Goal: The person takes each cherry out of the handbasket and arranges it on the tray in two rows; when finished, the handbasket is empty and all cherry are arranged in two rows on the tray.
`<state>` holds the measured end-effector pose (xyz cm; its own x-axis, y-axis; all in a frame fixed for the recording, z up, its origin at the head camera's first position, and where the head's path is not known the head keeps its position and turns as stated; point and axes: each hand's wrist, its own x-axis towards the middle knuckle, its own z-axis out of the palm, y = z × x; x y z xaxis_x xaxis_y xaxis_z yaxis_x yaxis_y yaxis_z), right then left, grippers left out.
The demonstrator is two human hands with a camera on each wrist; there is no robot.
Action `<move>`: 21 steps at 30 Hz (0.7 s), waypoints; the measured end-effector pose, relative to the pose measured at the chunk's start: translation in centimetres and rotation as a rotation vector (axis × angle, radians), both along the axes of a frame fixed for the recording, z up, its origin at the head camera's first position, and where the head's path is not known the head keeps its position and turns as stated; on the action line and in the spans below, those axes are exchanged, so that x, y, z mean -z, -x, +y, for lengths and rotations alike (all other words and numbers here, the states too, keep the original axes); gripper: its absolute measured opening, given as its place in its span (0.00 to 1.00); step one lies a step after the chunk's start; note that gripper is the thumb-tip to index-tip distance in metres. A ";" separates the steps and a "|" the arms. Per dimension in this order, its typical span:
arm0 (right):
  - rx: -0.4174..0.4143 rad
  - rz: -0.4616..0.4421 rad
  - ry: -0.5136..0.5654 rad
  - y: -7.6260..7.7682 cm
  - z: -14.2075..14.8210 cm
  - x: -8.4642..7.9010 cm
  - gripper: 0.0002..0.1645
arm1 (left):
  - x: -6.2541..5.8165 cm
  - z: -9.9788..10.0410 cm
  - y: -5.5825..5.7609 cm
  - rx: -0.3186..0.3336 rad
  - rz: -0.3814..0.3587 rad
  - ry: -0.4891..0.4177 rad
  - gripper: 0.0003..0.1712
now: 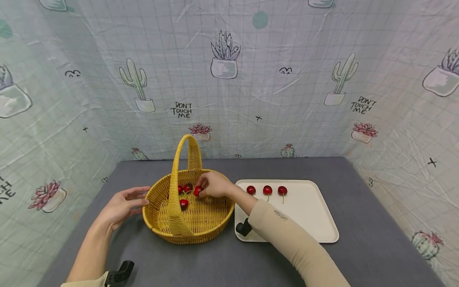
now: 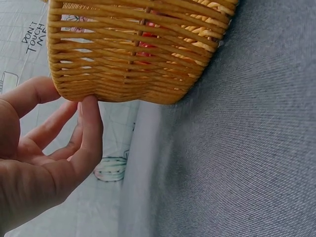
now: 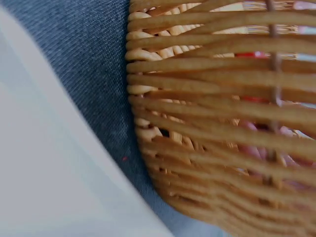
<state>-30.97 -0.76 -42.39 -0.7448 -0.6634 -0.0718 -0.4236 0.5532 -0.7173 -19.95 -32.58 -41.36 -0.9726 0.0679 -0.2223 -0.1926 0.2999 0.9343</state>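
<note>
A yellow wicker basket (image 1: 208, 227) with a tall arched handle (image 1: 175, 183) stands left of centre on the table. My right hand (image 1: 215, 185) reaches over its right rim and pinches a red cherry (image 1: 197, 191) low inside. Several dark red cherries lie in the basket, among them one near the handle (image 1: 184, 204) and one farther back (image 1: 188, 187). At the basket's left side is my left hand (image 1: 120, 205), its loosely bent fingers touching the wicker at the rim. The left wrist view shows those fingertips (image 2: 90, 106) against the wicker wall. In the right wrist view the basket wall hides most of my right hand.
A white rectangular tray (image 1: 305, 215) lies right of the basket, partly under my right forearm. Along its back edge sit three cherries (image 1: 267, 190) in a row. The grey tabletop (image 1: 172, 263) is enclosed by a patterned cloth backdrop (image 1: 251, 99).
</note>
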 end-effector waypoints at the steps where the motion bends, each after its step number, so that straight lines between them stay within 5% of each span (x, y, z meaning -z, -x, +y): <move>1: 0.005 -0.005 0.019 0.0 0.2 0.0 0.15 | 0.0 0.0 0.0 0.001 0.004 0.003 0.38; 12: -0.002 -0.028 0.151 -1.1 1.7 -2.0 0.16 | 0.1 0.3 -0.2 -0.024 0.018 0.029 0.38; 21: 0.045 -0.200 0.340 -1.3 3.8 -2.6 0.19 | 0.1 0.3 -0.4 -0.030 0.026 0.032 0.38</move>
<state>-29.68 3.08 -39.76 -0.7673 -0.6413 -0.0001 -0.2380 0.2849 -0.9285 -19.59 -32.23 -41.45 -0.9796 0.0314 -0.1986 -0.1780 0.3244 0.9290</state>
